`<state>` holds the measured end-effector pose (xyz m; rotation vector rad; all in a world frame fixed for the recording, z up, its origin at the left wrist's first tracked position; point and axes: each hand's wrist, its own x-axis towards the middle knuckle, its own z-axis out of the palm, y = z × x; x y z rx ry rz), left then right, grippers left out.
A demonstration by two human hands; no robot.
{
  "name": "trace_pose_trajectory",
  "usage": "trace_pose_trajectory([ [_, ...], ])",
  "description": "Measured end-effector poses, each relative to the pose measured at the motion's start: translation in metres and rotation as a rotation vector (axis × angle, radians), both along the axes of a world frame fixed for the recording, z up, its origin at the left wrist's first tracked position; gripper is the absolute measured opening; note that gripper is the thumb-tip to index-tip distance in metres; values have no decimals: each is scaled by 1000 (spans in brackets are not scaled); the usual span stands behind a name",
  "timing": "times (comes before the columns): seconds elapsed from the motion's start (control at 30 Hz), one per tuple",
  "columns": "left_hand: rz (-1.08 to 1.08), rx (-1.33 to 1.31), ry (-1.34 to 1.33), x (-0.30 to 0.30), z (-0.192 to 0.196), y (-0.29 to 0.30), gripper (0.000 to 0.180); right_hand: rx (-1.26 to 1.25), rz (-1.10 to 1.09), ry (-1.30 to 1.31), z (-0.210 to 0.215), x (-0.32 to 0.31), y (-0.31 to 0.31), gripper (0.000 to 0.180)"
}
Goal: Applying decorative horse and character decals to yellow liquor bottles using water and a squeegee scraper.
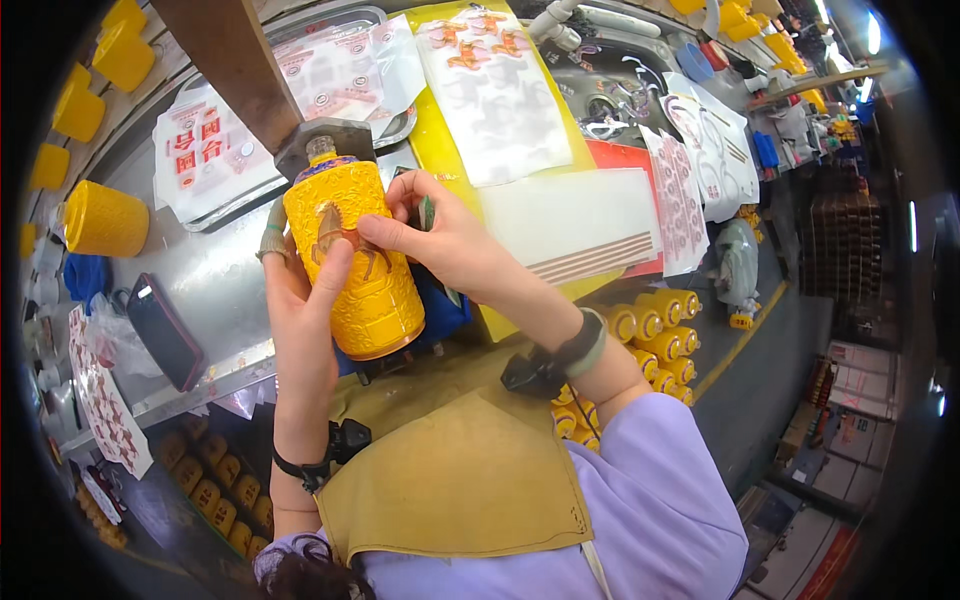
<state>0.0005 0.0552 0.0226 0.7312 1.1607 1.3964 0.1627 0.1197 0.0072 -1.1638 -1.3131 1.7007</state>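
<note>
A yellow embossed bottle with a blue-patterned shoulder and a clear neck leans in front of me. My left hand is closed round its left side, thumb on the front. On one left finger sits a ribbed, greyish finger cover. A brown-orange horse decal lies on the bottle's front, partly under my thumbs. My right hand presses its thumb at the decal's right side, its other fingers curled. A small green piece shows at those fingers; I cannot tell if it is held or worn.
A wooden post with a dark block stands just behind the bottle. Decal sheets lie on a yellow board. A phone and another yellow bottle are at left. Yellow bottles are stacked at lower right.
</note>
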Motion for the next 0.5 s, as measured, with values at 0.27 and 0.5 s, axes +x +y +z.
trace_pose_trajectory([
  [0.27,15,-85,-206,-12,-1,4,56,10,-18,29,-4,-5,0,42],
  [0.5,-11,-52,-222,-18,-3,-2,55,-10,-54,115,8,-9,-5,31],
])
